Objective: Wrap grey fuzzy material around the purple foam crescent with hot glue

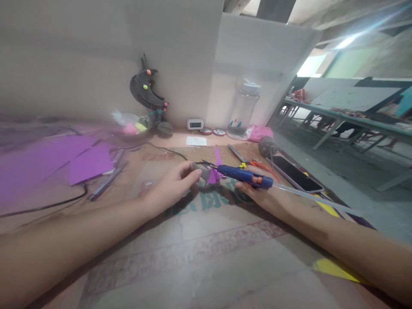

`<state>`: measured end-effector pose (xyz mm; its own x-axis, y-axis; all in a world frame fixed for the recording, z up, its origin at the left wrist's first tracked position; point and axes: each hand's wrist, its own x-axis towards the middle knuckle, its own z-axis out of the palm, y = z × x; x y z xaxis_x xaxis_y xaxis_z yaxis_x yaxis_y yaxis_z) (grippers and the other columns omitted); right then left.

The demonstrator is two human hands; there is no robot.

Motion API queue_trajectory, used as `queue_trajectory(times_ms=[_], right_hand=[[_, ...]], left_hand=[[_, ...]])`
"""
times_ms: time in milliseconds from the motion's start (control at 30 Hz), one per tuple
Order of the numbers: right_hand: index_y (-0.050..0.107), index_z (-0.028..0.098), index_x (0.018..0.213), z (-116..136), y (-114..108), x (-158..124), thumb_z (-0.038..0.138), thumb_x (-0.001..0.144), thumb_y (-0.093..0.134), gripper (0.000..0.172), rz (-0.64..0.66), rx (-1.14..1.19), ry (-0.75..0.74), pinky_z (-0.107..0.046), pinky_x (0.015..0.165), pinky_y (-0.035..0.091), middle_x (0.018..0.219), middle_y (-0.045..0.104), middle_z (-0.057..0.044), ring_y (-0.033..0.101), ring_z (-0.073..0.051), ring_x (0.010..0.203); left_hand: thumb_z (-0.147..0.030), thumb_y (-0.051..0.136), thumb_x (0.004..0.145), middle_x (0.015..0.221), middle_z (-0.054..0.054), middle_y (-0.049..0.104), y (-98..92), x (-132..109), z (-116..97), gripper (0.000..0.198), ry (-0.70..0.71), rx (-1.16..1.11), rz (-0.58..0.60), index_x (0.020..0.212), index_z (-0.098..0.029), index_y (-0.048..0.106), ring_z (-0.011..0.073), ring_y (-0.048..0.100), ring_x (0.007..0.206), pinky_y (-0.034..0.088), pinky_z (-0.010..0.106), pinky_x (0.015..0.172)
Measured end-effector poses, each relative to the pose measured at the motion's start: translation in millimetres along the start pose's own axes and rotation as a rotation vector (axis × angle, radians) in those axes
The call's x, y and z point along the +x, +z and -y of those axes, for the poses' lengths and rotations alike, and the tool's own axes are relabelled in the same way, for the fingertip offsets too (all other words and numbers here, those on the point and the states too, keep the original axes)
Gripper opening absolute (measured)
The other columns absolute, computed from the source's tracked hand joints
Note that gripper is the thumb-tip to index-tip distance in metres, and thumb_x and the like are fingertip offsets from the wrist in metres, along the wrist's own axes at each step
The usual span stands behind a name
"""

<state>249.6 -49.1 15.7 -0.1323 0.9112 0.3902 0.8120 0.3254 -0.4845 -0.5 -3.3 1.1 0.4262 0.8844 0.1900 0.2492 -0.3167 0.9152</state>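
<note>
A small grey piece (pixel 201 171) with thin dark tips is pinched between the thumb and fingers of my left hand (pixel 180 182); its exact kind cannot be made out. My right hand (pixel 257 195) is closed around a blue hot glue gun (pixel 238 172), partly hidden behind it. A long clear glue stick (pixel 309 196) juts from the gun's rear end. The nozzle points left and is close to the grey piece; whether they touch is unclear. Below the nozzle lies a bit of purple material (pixel 214 176).
Purple sheets (pixel 92 163) and a cutter-like tool (pixel 104 184) lie left. Orange-handled scissors (pixel 238 153), grey yarn (pixel 268 146) and a phone (pixel 294 174) are on the right. Behind stand a clear bottle (pixel 243 111), a small digital clock (pixel 195 124) and a dark crescent ornament (pixel 141 91).
</note>
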Motion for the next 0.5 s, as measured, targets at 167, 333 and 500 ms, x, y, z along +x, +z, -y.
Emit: queue_trajectory(times_ms=[167,333,500], right_hand=[[0.061,0.021,0.083,-0.9,-7.8,-0.8,0.046,0.089,0.051,0.028,-0.026,0.061,-0.005,-0.032,0.071,0.047,0.08,0.062,-0.002,0.059,-0.019,0.075],[0.064,0.022,0.075,-11.2,-4.7,7.0,0.051,0.092,0.046,0.039,-0.171,0.248,0.119,-0.031,0.073,0.045,0.078,0.063,-0.002,0.059,-0.019,0.075],[0.062,0.02,0.081,-18.6,3.5,17.7,0.055,0.088,0.053,0.037,-0.202,0.581,0.2,-0.027,0.06,0.047,0.075,0.064,-0.003,0.056,-0.015,0.063]], left_hand=[[-0.038,0.052,0.089,0.064,-0.003,0.053,-1.1,2.8,-1.9,0.026,-0.039,-0.059,-0.033,0.071,-0.02,0.051,0.0129,0.049,0.059,0.036,0.025,0.055],[-0.036,0.051,0.089,0.065,-0.004,0.048,-0.9,6.1,-2.2,0.026,-0.057,-0.18,-0.029,0.069,-0.018,0.05,0.0114,0.045,0.059,0.035,0.024,0.058],[-0.037,0.053,0.088,0.065,-0.003,0.05,-0.2,8.0,2.5,0.027,-0.045,-0.243,-0.013,0.069,-0.018,0.051,0.0112,0.047,0.061,0.038,0.023,0.061]])
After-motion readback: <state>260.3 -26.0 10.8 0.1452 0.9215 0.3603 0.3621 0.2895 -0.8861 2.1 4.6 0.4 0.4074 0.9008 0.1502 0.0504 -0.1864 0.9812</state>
